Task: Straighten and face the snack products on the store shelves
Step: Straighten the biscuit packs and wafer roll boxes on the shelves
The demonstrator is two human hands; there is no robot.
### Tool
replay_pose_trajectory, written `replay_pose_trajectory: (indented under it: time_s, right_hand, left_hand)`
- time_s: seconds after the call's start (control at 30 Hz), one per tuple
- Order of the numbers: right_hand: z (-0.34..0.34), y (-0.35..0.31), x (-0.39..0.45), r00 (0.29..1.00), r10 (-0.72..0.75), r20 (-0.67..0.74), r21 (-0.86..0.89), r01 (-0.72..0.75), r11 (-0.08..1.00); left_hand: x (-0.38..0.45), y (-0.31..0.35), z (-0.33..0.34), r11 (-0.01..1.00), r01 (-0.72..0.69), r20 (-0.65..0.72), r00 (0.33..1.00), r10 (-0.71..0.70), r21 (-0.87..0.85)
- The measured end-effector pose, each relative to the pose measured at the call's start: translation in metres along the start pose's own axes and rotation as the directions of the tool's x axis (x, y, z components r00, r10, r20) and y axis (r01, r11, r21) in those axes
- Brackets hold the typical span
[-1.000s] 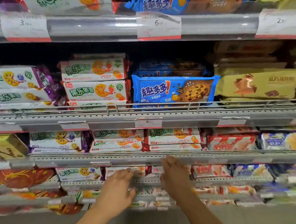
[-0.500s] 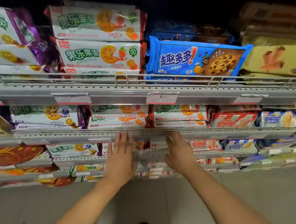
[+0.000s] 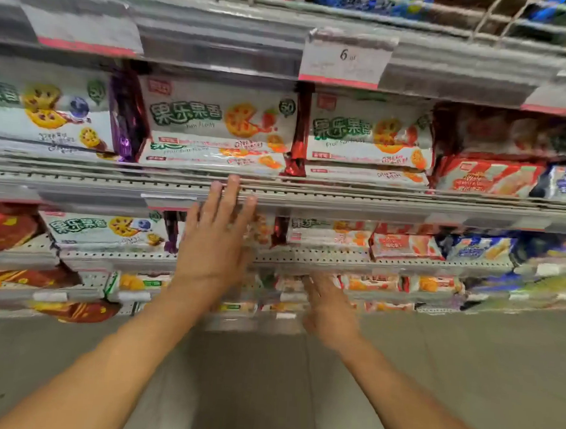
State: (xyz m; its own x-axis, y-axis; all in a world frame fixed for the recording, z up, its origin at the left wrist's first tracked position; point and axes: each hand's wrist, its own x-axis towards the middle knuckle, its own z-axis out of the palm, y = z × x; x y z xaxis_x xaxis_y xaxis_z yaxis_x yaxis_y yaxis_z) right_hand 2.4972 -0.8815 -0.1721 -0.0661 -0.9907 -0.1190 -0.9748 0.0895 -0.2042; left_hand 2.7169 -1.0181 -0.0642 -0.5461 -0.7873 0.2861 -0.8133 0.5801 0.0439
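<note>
Head view, snack aisle: left hand raised with straight, spread fingers, tips touching the front rail of the shelf under the white fruit-biscuit packs, gripping nothing. Right hand dropped since half a second ago, now reaching toward small packs on a lower tier; fingers blurred, grip impossible to tell. Seen closer and lower than a moment earlier. Biscuit packs stacked face-out above the rail, price tag overhead. Attention apparently shifting down to the lower rows, facing there not yet begun.
</note>
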Motion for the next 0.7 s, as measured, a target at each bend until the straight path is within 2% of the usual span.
replay_pose_trajectory:
  time_s: [0.17,0.27,0.37,0.5,0.6,0.7]
  right_hand:
    - [0.062,0.015,0.032,0.996,0.068,-0.050,-0.072,-0.072,0.995]
    - [0.086,0.025,0.057,0.988,0.084,-0.130,-0.156,-0.104,0.982]
    - [0.115,0.029,0.070,0.954,0.066,-0.292,-0.167,-0.119,0.979]
    - [0.150,0.040,0.083,0.830,-0.017,-0.558,-0.155,-0.084,0.984]
    - [0.166,0.048,0.092,0.738,-0.058,-0.672,-0.164,-0.073,0.984]
    - [0.167,0.049,0.093,0.735,-0.056,-0.676,-0.157,-0.069,0.985]
  left_hand:
    - [-0.003,0.002,0.014,0.999,-0.028,-0.179,0.984,0.024,-0.022]
    - [-0.002,-0.007,0.026,0.996,-0.062,-0.278,0.960,0.042,-0.063]
    - [-0.002,-0.021,0.044,0.985,-0.155,-0.411,0.905,0.108,-0.083]
    - [-0.027,-0.032,0.123,0.979,-0.139,-0.589,0.808,0.025,-0.149]
    - [-0.052,-0.036,0.199,0.987,-0.121,-0.556,0.830,0.040,-0.110]
    - [-0.069,-0.034,0.247,0.994,-0.064,-0.393,0.919,0.025,-0.085]
